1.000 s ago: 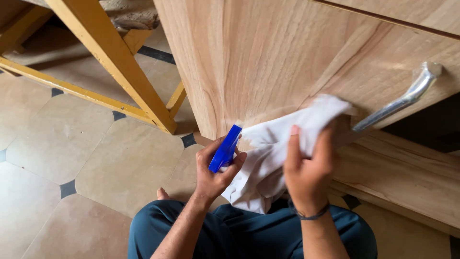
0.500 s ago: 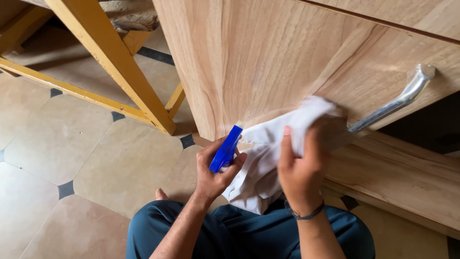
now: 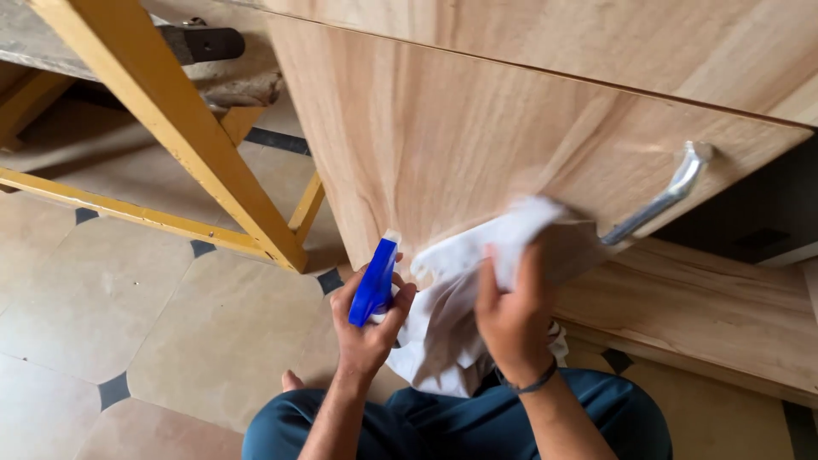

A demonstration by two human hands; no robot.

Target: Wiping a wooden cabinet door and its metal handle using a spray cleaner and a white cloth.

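The right hand clutches a white cloth against the wooden door, below its handle. The left hand grips a blue spray bottle, nozzle toward the wood.

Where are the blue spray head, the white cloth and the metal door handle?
blue spray head (image 3: 375, 283), head view, middle of its blue body.
white cloth (image 3: 447, 315), head view, hanging fold below the wooden door.
metal door handle (image 3: 656, 204), head view, middle of the bar.

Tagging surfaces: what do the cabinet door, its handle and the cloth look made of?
Cabinet door: wood or wood-look laminate, matte, grain streaks visible.
Handle: likely polished metal, bright silvery glints.
Cloth: soft white fabric, folds and drape, held in the right hand.
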